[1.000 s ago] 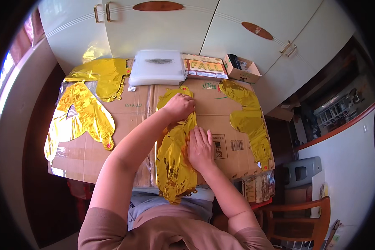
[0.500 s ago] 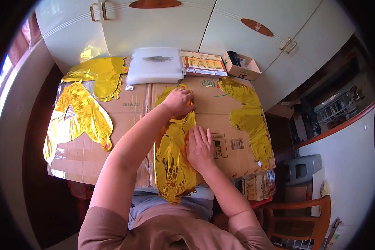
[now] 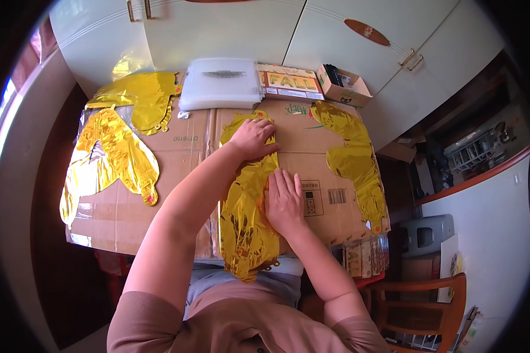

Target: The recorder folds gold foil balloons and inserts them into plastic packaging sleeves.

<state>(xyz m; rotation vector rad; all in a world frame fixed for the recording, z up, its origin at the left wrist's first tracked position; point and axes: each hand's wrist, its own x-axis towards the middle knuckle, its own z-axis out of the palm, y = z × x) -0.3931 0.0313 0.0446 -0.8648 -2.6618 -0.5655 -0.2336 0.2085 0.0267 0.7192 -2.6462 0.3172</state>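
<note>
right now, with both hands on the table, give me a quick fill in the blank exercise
1. The left hand rests on the ____ (near or far) half of the middle foil piece.
2. The right hand lies along that piece's ____ (left or right) edge.
3. The clear plastic stack sits to the ____ of the printed package.
4. The small brown box is ____ (open or shut) on top.

Missing words: far; right; left; open.

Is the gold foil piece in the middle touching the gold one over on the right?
Apart: the head view shows cardboard between the middle foil piece and the right foil piece.
</note>
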